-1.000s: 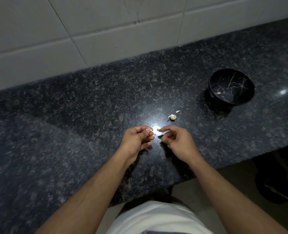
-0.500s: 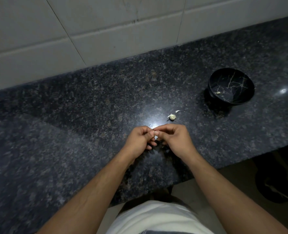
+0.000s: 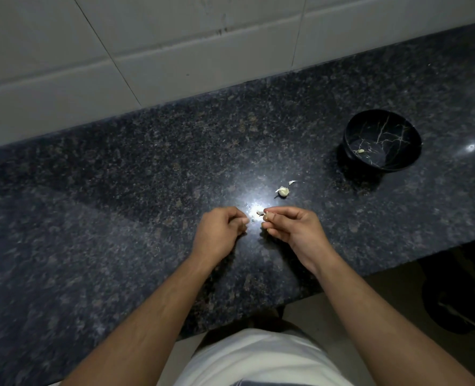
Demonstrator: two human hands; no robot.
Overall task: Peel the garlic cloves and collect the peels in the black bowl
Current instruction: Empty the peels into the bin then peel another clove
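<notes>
My left hand (image 3: 221,232) and my right hand (image 3: 294,232) hover just above the dark granite counter (image 3: 119,218), a small gap apart. My right thumb and forefinger pinch a small white piece of garlic peel (image 3: 260,213). The fingers of my left hand are curled tight round the garlic clove, which is almost wholly hidden. Another garlic clove (image 3: 283,191) lies on the counter just beyond my hands, with a loose peel flake (image 3: 292,182) beside it. The black bowl (image 3: 397,126) stands at the far right with one peel scrap (image 3: 361,151) inside.
A white tiled wall (image 3: 175,51) runs along the back of the counter. The counter's front edge ends at the lower right, with the floor and a dark object (image 3: 459,302) below. A bright light glare (image 3: 254,207) sits between my hands and the loose clove.
My hands were pressed together half a second ago and have now pulled apart. My right hand came away to the right with the white piece of peel.
</notes>
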